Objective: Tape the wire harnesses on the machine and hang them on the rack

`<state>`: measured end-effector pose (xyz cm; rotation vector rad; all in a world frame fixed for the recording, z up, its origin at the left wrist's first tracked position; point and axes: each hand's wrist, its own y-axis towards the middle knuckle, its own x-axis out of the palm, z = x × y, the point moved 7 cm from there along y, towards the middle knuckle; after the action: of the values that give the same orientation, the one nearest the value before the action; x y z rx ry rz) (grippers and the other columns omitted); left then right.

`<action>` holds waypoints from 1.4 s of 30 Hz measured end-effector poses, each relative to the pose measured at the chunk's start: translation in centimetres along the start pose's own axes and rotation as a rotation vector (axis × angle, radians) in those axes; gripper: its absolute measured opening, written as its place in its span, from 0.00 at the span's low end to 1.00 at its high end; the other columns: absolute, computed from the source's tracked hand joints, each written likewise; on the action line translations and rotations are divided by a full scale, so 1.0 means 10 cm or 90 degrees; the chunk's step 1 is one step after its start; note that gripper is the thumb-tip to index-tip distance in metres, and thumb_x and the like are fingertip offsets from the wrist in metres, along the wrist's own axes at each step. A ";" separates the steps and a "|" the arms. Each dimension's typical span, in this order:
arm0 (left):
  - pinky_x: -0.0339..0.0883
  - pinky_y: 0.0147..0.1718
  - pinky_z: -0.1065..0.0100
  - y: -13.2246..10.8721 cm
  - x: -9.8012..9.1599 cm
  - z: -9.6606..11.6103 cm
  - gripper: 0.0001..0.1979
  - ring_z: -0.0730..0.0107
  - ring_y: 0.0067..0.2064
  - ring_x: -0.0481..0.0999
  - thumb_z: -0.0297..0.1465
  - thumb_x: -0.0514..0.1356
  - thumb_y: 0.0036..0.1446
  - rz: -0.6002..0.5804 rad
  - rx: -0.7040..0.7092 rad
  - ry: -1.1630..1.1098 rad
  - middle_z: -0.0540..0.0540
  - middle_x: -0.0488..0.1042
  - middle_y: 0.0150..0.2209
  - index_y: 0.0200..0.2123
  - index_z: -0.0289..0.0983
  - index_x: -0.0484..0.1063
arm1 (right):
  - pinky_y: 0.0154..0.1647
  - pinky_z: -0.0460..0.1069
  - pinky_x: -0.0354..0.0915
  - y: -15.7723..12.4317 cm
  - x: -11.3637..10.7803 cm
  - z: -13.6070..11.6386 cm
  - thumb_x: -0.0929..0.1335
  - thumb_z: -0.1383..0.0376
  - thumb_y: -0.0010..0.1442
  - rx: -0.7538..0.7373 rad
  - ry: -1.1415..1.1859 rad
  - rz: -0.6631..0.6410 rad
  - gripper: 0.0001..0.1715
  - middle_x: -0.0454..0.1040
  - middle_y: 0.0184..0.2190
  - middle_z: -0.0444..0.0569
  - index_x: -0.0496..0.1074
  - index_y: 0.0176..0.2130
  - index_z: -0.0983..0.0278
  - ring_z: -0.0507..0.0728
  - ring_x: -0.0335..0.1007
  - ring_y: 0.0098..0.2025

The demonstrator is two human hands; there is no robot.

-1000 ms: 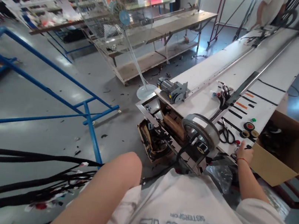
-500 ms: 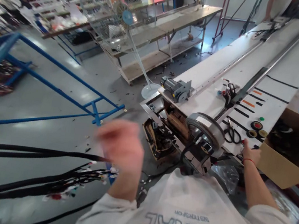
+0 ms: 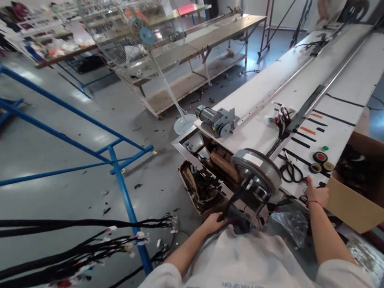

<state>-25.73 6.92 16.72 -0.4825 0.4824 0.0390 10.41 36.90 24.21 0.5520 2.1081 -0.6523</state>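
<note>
My left hand (image 3: 214, 222) is closed round a black wire harness (image 3: 234, 202) below the taping wheel at the near end of the bench. The harness runs up through the round metal wheel head (image 3: 256, 168) and on along the bench top, ending in a bundle of loose wires with connectors (image 3: 282, 120). At the near right corner of the bench, my right hand (image 3: 317, 194) has its fingers curled, the thumb by a small red part (image 3: 305, 179). What it grips is hidden. Black-handled scissors (image 3: 292, 172) lie just left of it.
Tape rolls (image 3: 320, 157) and dark and orange strips sit on the white bench (image 3: 345, 85). An open cardboard box (image 3: 360, 200) stands right. A motor (image 3: 213, 118) is on the left edge. Finished harnesses (image 3: 57, 227) hang by a blue frame (image 3: 123, 191). Another person (image 3: 327, 10) is at the far end.
My left hand has moved from beside the hanging harnesses, where it was blurred, right and down to the harness under the wheel. My right hand stays at the bench corner. The view has shifted slightly.
</note>
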 end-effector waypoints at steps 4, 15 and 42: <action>0.65 0.35 0.64 -0.39 -0.16 -0.08 0.21 0.64 0.31 0.71 0.47 0.52 0.62 0.125 0.005 -0.050 0.46 0.72 0.26 0.32 0.35 0.71 | 0.55 0.65 0.64 -0.02 -0.02 -0.01 0.71 0.38 0.51 0.018 -0.014 -0.010 0.49 0.70 0.50 0.75 0.66 0.54 0.75 0.77 0.67 0.55; 0.68 0.40 0.62 -0.52 -0.18 0.51 0.30 0.59 0.36 0.74 0.56 0.51 0.59 0.228 -0.023 -0.135 0.42 0.75 0.29 0.37 0.34 0.74 | 0.52 0.63 0.66 0.06 0.03 0.04 0.70 0.37 0.50 0.000 -0.021 0.003 0.47 0.71 0.49 0.74 0.66 0.52 0.71 0.75 0.70 0.54; 0.66 0.41 0.62 -0.49 -0.18 0.41 0.29 0.61 0.36 0.72 0.58 0.47 0.59 0.149 0.010 -0.110 0.43 0.74 0.31 0.34 0.37 0.69 | 0.54 0.63 0.66 0.05 0.04 0.04 0.68 0.37 0.54 -0.009 -0.029 -0.022 0.49 0.70 0.51 0.75 0.66 0.55 0.75 0.76 0.69 0.55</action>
<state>-24.82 4.61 22.89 -0.4011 0.3665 0.2994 10.73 37.08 23.58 0.4893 2.0823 -0.6632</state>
